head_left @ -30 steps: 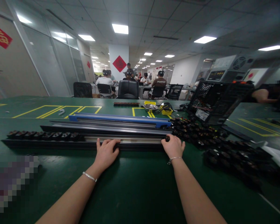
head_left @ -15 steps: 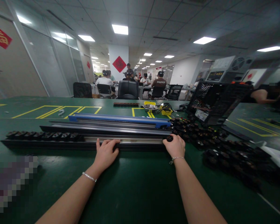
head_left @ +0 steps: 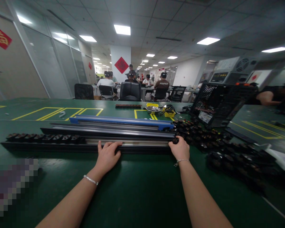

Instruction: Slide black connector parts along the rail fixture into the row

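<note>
A long black channel (head_left: pixel 61 147) with a metallic strip inside lies across the green table in front of me. Several small black parts (head_left: pixel 41 138) sit in a row in its left half. Over the near edge of the channel, around its middle, rests my left hand (head_left: pixel 108 155), fingers spread. At the channel's right end, my right hand (head_left: pixel 181 148) is closed on a small black part (head_left: pixel 175 140), mostly covered by the fingers. Just behind lie another dark channel (head_left: pixel 109 129) and a blue-edged one (head_left: pixel 118 119).
Piles of small black parts (head_left: pixel 201 134) cover the table to the right, with an open computer case (head_left: pixel 225 104) behind them. A metal bowl (head_left: pixel 153 109) and a yellow item (head_left: pixel 168 111) stand farther back. People sit at distant desks, and a person's arm (head_left: pixel 266 98) shows at right.
My right hand has shifted slightly to the right along the channel's end, with the small black part still in its fingers. The left hand stays in place.
</note>
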The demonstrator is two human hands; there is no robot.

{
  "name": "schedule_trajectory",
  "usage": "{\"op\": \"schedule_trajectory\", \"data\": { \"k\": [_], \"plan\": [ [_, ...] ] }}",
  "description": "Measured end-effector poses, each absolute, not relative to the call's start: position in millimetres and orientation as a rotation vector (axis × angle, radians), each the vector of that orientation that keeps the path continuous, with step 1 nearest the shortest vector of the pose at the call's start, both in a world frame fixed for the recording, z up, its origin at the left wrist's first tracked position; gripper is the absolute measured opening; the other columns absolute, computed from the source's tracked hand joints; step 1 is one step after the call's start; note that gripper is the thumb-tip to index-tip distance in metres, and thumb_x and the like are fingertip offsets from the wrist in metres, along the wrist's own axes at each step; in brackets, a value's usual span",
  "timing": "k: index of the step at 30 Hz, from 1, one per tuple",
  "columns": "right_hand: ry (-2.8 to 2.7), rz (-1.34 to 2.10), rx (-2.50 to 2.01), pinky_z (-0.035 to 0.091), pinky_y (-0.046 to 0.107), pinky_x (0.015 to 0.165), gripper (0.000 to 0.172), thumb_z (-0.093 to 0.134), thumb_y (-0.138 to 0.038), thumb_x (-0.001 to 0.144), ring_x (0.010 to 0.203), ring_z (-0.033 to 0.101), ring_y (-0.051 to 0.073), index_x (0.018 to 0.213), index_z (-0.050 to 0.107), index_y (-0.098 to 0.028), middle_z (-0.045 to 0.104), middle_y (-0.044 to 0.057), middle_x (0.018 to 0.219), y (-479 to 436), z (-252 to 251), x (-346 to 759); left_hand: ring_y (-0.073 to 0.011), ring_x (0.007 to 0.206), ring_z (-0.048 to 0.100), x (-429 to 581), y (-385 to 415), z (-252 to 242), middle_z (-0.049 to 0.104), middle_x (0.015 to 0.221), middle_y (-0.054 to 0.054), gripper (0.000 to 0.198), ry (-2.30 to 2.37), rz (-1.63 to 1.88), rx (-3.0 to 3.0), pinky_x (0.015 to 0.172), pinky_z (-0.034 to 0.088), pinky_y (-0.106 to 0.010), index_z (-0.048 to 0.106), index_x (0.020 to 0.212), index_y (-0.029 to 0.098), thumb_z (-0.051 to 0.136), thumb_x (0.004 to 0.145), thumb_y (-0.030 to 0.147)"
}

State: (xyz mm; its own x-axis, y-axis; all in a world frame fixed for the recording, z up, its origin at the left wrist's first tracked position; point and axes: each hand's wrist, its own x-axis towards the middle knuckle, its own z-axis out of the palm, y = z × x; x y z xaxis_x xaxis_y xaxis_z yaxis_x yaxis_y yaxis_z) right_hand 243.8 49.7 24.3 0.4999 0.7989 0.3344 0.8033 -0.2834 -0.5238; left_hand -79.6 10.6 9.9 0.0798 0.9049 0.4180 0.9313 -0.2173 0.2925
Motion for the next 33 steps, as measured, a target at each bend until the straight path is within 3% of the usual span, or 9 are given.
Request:
{"op": "schedule_trajectory", "data": {
  "k": [33],
  "plan": [
    [-1.196,0.136,-2.004,0.045,0.030,0.076,0.043,0.054,-0.028,0.067,0.085,0.060,0.021,0.109,0.060,-0.018,0.065,0.009,0.098,54,24,264,-0.0210,0.107,0.053,-79,12,11,0.067,0.106,0.001,0.032,-1.959,-0.816,-2.255,0.108,-0.002,-0.061,0.059,0.108,0.032,0.047,0.078,0.028]
  ]
}}
